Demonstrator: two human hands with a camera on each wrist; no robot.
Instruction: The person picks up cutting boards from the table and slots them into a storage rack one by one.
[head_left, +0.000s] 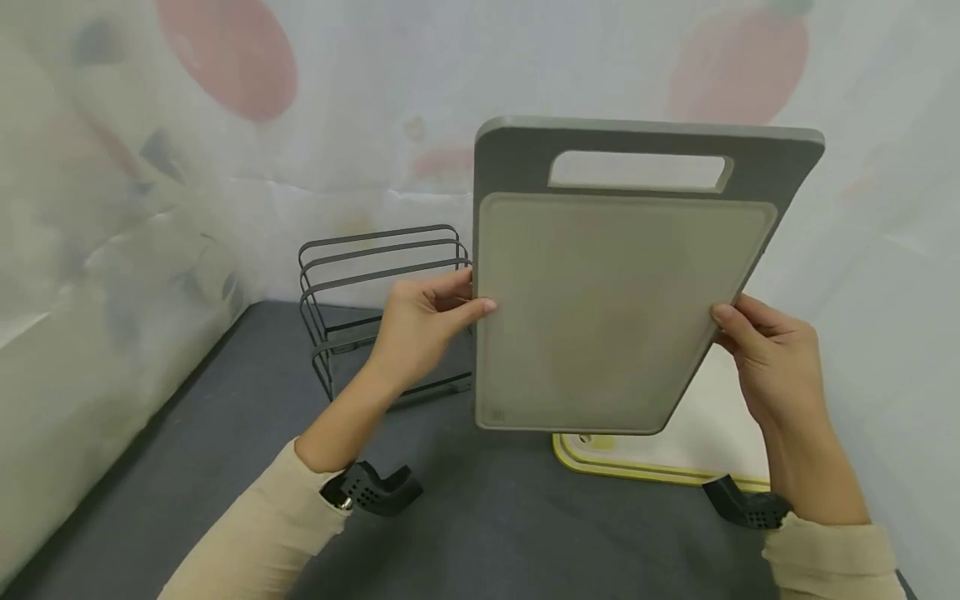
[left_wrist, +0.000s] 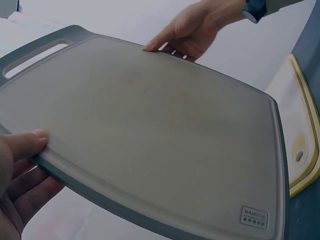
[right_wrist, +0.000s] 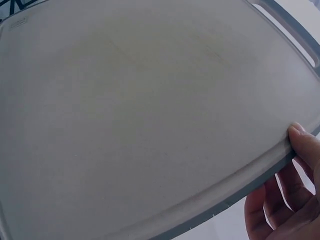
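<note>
Gripping grey board [head_left: 600,308] upright at frame centre, clear of the table [head_left: 465,517]: left hand [head_left: 420,325] pinching left edge, thumb in front, fingers behind; right hand [head_left: 772,358] pinching right edge likewise. Lying flat below, lower right: yellow-rimmed board [head_left: 675,462]. Standing behind, centre left: wire rack [head_left: 360,283].

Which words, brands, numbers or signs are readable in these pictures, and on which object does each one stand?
"MAISTER" (a likely reading, the letters are very small): embossed label in a corner of the grey cutting board, left wrist view, with a second line under it too small to read.
The same label in the head view and the right wrist view: too blurred to read.
Yellow-rimmed board, wire rack: no text visible.
</note>
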